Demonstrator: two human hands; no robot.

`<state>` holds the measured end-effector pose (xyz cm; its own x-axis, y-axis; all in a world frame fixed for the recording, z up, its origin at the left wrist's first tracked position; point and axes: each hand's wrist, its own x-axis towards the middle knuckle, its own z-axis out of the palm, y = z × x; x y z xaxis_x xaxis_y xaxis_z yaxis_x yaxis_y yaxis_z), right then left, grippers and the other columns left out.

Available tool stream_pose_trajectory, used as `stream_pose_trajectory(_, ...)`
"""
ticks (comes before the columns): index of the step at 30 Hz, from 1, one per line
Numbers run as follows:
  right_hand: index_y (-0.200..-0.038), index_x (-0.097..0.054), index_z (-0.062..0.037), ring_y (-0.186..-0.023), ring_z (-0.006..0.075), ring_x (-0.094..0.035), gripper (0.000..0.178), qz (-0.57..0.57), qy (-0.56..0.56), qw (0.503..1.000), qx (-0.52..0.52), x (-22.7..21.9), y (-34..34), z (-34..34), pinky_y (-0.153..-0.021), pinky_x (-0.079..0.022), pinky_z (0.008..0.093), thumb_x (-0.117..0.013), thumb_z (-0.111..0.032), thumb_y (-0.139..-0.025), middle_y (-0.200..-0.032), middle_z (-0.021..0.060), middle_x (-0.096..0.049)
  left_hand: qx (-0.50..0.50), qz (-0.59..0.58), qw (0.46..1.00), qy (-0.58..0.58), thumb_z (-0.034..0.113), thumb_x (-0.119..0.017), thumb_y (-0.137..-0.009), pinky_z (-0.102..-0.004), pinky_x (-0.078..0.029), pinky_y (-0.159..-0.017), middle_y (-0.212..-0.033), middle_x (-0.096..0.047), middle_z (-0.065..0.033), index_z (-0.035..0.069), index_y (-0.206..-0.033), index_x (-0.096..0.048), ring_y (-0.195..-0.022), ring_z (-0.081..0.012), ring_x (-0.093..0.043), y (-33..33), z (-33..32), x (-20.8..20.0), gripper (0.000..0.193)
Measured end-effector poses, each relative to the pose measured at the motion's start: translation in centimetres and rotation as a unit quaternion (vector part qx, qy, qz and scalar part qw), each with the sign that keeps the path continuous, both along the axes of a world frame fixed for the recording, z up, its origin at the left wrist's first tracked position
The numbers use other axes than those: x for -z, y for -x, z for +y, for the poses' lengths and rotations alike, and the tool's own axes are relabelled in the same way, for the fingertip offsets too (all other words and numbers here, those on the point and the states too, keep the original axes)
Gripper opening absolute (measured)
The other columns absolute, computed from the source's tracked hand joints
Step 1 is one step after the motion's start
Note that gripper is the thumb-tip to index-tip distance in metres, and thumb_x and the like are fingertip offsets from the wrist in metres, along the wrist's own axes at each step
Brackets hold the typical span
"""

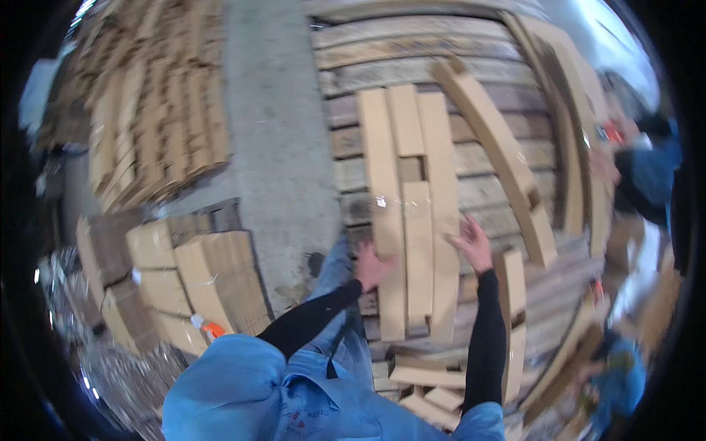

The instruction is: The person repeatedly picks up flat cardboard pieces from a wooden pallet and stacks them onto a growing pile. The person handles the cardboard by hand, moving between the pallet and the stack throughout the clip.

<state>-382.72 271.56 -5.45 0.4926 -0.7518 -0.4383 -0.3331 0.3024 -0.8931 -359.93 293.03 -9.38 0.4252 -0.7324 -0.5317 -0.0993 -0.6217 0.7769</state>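
Observation:
Three side-by-side columns of long, narrow cardboard boxes lie on the wooden pallet (478, 44) in front of me. My left hand (373, 266) rests against the outer side of the left long box (382, 213), its fingers apart. At the outer edge of the right long box (441, 191) is my right hand (472, 244), thumb and fingers spread. Between them run two shorter boxes, the upper one (405, 125) and the lower one (418, 250), with a dark gap separating their ends. Neither hand is wrapped round a box.
Another long carton (500, 147) lies slanted to the right. Smaller cardboard pieces (434, 389) sit near my body. Flat cardboard stacks (154, 110) and bundled cartons (220, 279) stand left, beyond the grey floor (279, 132). Co-workers' blue sleeves (654, 176) show at right.

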Motion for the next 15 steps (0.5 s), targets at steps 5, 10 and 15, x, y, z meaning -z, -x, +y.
stream_pose_trajectory(5, -0.149, -0.037, -0.0018, -0.130, 0.0213, -0.048, 0.071, -0.060, -0.091, 0.993, 0.049, 4.6, 0.1, 3.6, -0.110, -0.036, 0.0345, -0.069, -0.011, -0.086, -0.146, 0.0111, -0.047, -0.064, -0.065, 0.995, 0.036, 0.033, -0.082, -0.074, -0.0428, -0.032, -0.112, -0.132, -0.046, -0.0223, 0.000, -0.131, -0.050, -0.129, -0.0356, -0.042, -0.6, -1.2, 0.7, 0.073)
stream_pose_trajectory(10, -0.151, -0.028, 0.0000, -0.130, 0.0228, -0.046, 0.082, -0.090, -0.085, 0.989, 0.081, -1.5, -2.2, 6.4, -0.109, -0.035, 0.0354, -0.071, -0.013, -0.083, -0.146, 0.0126, -0.045, -0.100, 0.000, 0.995, 0.023, 0.033, -0.081, -0.074, -0.0420, -0.029, -0.114, -0.139, -0.039, -0.0208, -0.001, -0.136, -0.044, -0.133, -0.0347, -0.037, -1.2, -1.6, -3.5, 0.080)
stream_pose_trajectory(15, -0.153, -0.023, -0.0010, -0.132, 0.0227, -0.043, 0.089, -0.107, -0.048, 0.987, 0.111, -9.1, -6.9, 7.0, -0.110, -0.035, 0.0349, -0.072, -0.010, -0.080, -0.148, 0.0134, -0.042, -0.072, 0.021, 0.983, 0.168, 0.033, -0.083, -0.074, -0.0404, -0.036, -0.110, -0.134, -0.043, -0.0183, -0.001, -0.135, -0.047, -0.128, -0.0318, -0.043, -6.9, -1.8, -7.3, 0.078)
